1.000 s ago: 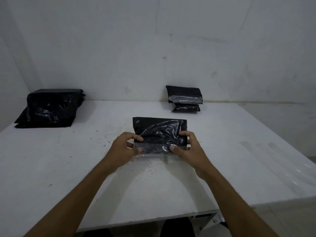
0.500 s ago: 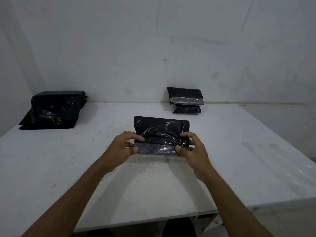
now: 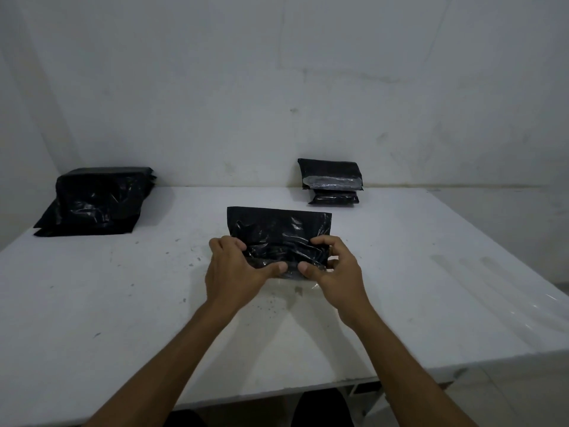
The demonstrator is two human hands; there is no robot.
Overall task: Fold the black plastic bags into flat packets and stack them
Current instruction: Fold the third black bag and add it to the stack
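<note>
while both hands (image 3: 286,272) grip black bag (image 3: 277,229)

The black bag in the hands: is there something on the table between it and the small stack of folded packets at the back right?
Nothing visible. Only bare white table lies between the black bag and the stack of folded packets. Both hands, left and right, grip the bag's near edge.
</note>
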